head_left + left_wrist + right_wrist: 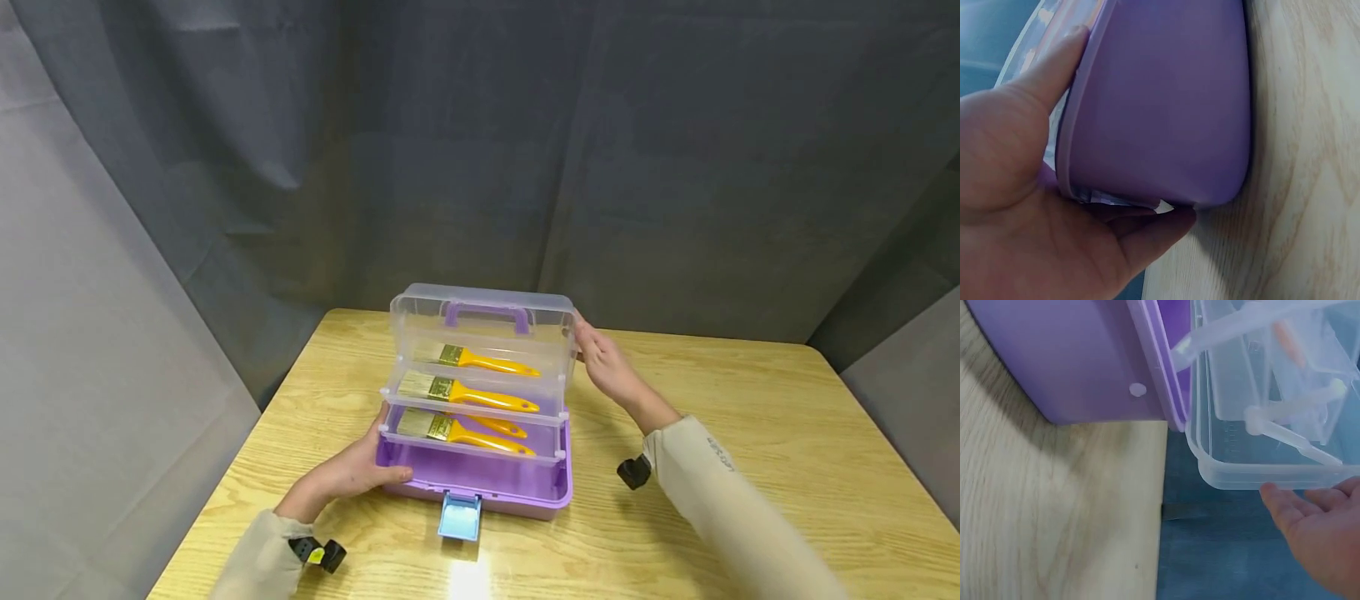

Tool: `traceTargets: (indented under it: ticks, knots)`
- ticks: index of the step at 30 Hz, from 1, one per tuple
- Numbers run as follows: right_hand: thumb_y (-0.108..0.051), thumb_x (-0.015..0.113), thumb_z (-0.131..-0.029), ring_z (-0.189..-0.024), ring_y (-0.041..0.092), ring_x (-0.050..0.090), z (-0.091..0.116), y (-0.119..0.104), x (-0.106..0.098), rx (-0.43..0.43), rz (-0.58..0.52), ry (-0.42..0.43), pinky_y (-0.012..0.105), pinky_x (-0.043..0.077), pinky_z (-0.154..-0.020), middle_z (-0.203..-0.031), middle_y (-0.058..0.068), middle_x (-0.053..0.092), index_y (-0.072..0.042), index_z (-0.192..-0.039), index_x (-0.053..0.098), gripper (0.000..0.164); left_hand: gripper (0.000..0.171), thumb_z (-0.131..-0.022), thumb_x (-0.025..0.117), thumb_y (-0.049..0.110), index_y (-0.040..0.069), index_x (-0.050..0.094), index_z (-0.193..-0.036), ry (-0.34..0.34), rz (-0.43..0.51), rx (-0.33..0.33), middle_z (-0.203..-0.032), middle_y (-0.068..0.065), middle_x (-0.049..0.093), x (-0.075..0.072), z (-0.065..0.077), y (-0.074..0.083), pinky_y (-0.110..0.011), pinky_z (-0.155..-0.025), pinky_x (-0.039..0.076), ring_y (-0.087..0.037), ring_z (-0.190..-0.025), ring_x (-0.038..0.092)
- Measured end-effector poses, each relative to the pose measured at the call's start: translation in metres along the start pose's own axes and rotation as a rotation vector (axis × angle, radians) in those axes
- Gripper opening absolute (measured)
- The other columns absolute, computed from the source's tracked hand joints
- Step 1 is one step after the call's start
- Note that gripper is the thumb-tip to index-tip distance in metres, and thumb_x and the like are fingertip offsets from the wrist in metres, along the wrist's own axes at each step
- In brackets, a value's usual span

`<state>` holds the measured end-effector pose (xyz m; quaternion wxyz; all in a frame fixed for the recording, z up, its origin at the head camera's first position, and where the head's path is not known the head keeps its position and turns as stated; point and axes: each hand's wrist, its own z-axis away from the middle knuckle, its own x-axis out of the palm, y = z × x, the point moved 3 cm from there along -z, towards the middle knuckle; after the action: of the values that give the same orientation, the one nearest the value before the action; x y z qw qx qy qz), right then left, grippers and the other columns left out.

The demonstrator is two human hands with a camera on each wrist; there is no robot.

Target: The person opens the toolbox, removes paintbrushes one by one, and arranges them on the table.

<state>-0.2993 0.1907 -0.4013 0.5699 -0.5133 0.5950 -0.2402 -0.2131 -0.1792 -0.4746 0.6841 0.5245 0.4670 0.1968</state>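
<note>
A purple storage box (480,504) with a clear lid (555,308) stands open on the table. Its clear fold-out trays (551,414) are raised in tiers above the purple base. Several yellow-handled paintbrushes (495,400) lie in it, one partly hidden behind another. My left hand (348,471) grips the base's left side, thumb over the front rim and fingers round the back corner, as the left wrist view (1035,187) shows. With extended fingers, my right hand (611,367) touches the raised lid's right edge; in the right wrist view its fingertips (1279,503) meet the lid's outer rim.
A light blue latch (460,517) hangs down at the box's front. A purple handle (487,310) sits in the lid. The wooden table (750,400) reaches back to a dark curtain (480,167), with a pale curtain (90,333) at the left.
</note>
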Motion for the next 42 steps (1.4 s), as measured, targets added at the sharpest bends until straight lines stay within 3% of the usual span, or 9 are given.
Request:
traceTargets:
  ticks: [5, 8, 13, 18, 21, 28, 36, 39, 42]
  knots:
    - [-0.029, 0.022, -0.105, -0.137, 0.039, 0.021, -0.006, 0.015, 0.008, 0.054, -0.111, 0.011, 0.052, 0.034, -0.103, -0.153, 0.025, 0.015, 0.005, -0.148, 0.013, 0.056, 0.117, -0.081, 0.075, 0.016, 0.002, -0.02, -0.146, -0.013, -0.042, -0.027, -0.151, -0.029, -0.018, -0.001, 0.001, -0.002, -0.056, -0.11, 0.005, -0.046, -0.138, 0.005]
    - [-0.023, 0.023, -0.106, -0.137, 0.04, 0.022, -0.01, 0.025, 0.013, 0.068, -0.178, -0.013, 0.055, 0.035, -0.101, -0.154, 0.023, 0.014, 0.0, -0.151, 0.009, 0.052, 0.117, -0.081, 0.076, 0.018, 0.003, -0.02, -0.147, -0.007, -0.055, -0.064, -0.15, -0.028, -0.02, -0.001, 0.002, -0.003, -0.056, -0.11, 0.004, -0.045, -0.138, 0.0]
    - [-0.02, 0.027, -0.105, -0.13, 0.039, 0.036, -0.011, 0.048, 0.021, 0.15, -0.255, -0.048, 0.053, 0.041, -0.097, -0.149, 0.022, 0.03, -0.009, -0.152, 0.017, 0.049, 0.117, -0.081, 0.075, 0.02, 0.007, -0.02, -0.147, 0.006, -0.055, -0.128, -0.152, -0.025, -0.016, 0.0, 0.002, -0.004, -0.053, -0.111, 0.004, -0.042, -0.139, 0.002]
    - [-0.01, 0.035, -0.103, -0.133, 0.036, 0.031, -0.007, 0.07, 0.03, 0.169, -0.292, -0.085, 0.045, 0.041, -0.099, -0.152, 0.023, 0.02, -0.001, -0.151, 0.013, 0.053, 0.117, -0.082, 0.075, 0.021, 0.006, -0.022, -0.146, 0.005, -0.067, -0.167, -0.153, -0.024, -0.013, 0.001, 0.002, -0.005, -0.05, -0.112, 0.004, -0.039, -0.14, 0.002]
    - [-0.006, 0.039, -0.101, -0.135, 0.036, 0.028, -0.005, 0.074, 0.034, 0.142, -0.25, -0.082, 0.044, 0.036, -0.103, -0.153, 0.024, 0.016, 0.004, -0.149, 0.011, 0.057, 0.117, -0.082, 0.074, 0.023, 0.004, -0.023, -0.146, 0.005, -0.085, -0.184, -0.153, -0.024, -0.014, 0.002, 0.003, -0.005, -0.05, -0.112, 0.004, -0.04, -0.14, 0.001]
    - [-0.012, 0.038, -0.102, -0.131, 0.037, 0.036, 0.003, 0.081, 0.036, 0.174, -0.107, -0.088, 0.045, 0.033, -0.105, -0.146, 0.028, 0.031, 0.009, -0.147, 0.015, 0.054, 0.118, -0.083, 0.074, 0.024, 0.004, -0.024, -0.145, 0.003, -0.108, -0.193, -0.152, -0.024, -0.016, 0.005, 0.006, -0.004, -0.049, -0.112, 0.003, -0.04, -0.14, 0.0]
    - [-0.011, 0.035, -0.103, -0.128, 0.038, 0.04, 0.006, 0.085, 0.035, 0.212, -0.176, -0.09, 0.044, 0.036, -0.103, -0.145, 0.029, 0.031, 0.01, -0.147, 0.013, 0.053, 0.118, -0.083, 0.074, 0.026, 0.011, -0.024, -0.147, 0.001, -0.1, -0.176, -0.153, -0.023, -0.015, 0.006, 0.004, 0.001, -0.052, -0.112, 0.005, -0.04, -0.14, -0.001]
    - [-0.012, 0.039, -0.102, -0.125, 0.039, 0.044, 0.011, 0.079, 0.03, 0.239, -0.052, -0.055, 0.044, 0.041, -0.099, -0.144, 0.029, 0.035, 0.01, -0.146, 0.02, 0.052, 0.119, -0.082, 0.074, 0.027, 0.012, -0.024, -0.147, -0.002, -0.095, -0.18, -0.153, -0.023, -0.016, 0.007, 0.005, 0.001, -0.052, -0.112, 0.006, -0.04, -0.14, -0.001]
    - [-0.011, 0.044, -0.099, -0.117, 0.038, 0.052, 0.018, 0.059, 0.022, 0.226, 0.163, 0.02, 0.045, 0.046, -0.093, -0.134, 0.026, 0.048, 0.009, -0.138, 0.039, 0.044, 0.118, -0.082, 0.074, 0.026, 0.011, -0.024, -0.147, -0.002, -0.092, -0.177, -0.153, -0.023, -0.016, 0.008, 0.007, 0.002, -0.052, -0.112, 0.006, -0.04, -0.14, 0.0]
